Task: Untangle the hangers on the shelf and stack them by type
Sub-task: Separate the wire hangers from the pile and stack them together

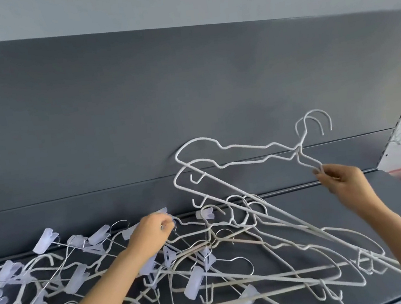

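- R hand (343, 180) pinches 2 white wire hangers (298, 149) near the neck and holds them tilted above the shelf (328, 201), low ends in the pile.
- L hand (154, 232): fingers curled, gripping a wire in the tangled pile (208, 258) on the shelf.
- Pile mixes white hangers w/ clip hangers (45, 240).

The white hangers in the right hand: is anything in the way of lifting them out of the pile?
Yes: hooks of piled hangers seem to cross the long bars of the white hangers, left of the right hand.

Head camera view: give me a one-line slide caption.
Right hand holds two white hangers raised from the tangled pile on the dark shelf; left hand grips the pile.
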A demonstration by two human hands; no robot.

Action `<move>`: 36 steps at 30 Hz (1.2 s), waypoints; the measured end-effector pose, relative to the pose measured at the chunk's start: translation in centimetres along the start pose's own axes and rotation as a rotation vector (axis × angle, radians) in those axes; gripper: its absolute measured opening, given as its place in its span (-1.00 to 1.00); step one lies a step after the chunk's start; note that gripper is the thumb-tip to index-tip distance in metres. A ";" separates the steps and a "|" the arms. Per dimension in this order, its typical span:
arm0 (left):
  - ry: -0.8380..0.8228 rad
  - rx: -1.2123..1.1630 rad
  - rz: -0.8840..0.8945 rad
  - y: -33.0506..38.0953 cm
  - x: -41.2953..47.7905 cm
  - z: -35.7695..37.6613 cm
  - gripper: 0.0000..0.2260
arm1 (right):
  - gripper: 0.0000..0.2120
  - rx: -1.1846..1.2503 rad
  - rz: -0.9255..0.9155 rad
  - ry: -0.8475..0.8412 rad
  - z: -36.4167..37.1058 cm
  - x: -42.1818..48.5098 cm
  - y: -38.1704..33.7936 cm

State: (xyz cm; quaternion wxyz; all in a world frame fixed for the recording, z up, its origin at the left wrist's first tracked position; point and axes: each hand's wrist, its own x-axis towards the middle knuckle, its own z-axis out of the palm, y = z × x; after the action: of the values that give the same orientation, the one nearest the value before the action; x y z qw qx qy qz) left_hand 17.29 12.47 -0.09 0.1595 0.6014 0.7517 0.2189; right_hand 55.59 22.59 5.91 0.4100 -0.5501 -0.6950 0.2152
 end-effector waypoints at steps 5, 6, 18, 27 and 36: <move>0.105 -0.048 0.037 -0.1 -0.4 0.3 -0.84 | -0.65 0.058 0.068 -0.048 0.5 -0.7 0.5; 0.231 -0.052 0.069 0.1 -0.6 0.1 -0.84 | -0.67 0.079 0.071 -0.049 0.8 -0.7 0.4; 0.734 0.199 0.400 4.1 -4.4 -6.1 -0.64 | -0.68 0.184 -0.147 -0.238 6.8 -0.8 -9.2; 0.492 0.759 0.139 -1.0 -10.6 -11.7 -0.38 | -0.59 0.221 -0.333 -0.704 12.0 -4.5 -16.1; 0.453 0.495 -0.168 -8.8 -21.1 -17.3 -0.77 | -0.72 -0.187 -0.562 -0.759 19.3 -9.6 -24.2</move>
State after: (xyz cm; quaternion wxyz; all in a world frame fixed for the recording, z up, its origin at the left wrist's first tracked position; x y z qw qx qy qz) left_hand 6.01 -12.03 9.60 -0.1447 0.4940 0.8452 0.1437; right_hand 26.35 9.13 9.87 0.1185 -0.2581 -0.9336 0.2184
